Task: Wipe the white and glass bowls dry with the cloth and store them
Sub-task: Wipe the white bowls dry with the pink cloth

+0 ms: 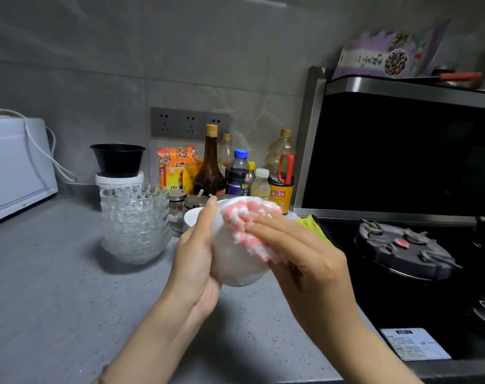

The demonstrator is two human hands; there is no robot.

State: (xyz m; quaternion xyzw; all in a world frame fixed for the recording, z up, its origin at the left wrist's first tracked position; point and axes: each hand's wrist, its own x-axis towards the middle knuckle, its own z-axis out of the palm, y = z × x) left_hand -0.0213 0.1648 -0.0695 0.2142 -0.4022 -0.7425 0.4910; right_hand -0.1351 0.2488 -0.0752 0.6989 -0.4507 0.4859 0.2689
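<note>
I am holding the white bowl (235, 261) above the bench (69, 286), my left hand (198, 259) fingers gripping its side, my right hand (299, 245) fingers pressing the cloth (249, 225) on it. If wet, it may be slipping and hitting the stacked glass bowls (136, 220) nearby.

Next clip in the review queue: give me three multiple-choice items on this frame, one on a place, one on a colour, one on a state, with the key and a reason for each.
1. Where is the stack of glass bowls?
A. On the stove
B. On the counter, left of the hands
C. On the white appliance

2. What colour is the cloth?
A. Pink and white
B. Blue
C. Green

3. What is the white bowl's state?
A. Stacked with the glass bowls
B. Resting on the counter
C. Held off the counter and being wiped

Key:
1. B, the stack sits on the grey counter.
2. A, visible under the right hand.
3. C, the left hand grips it, cloth pressed on.
</note>
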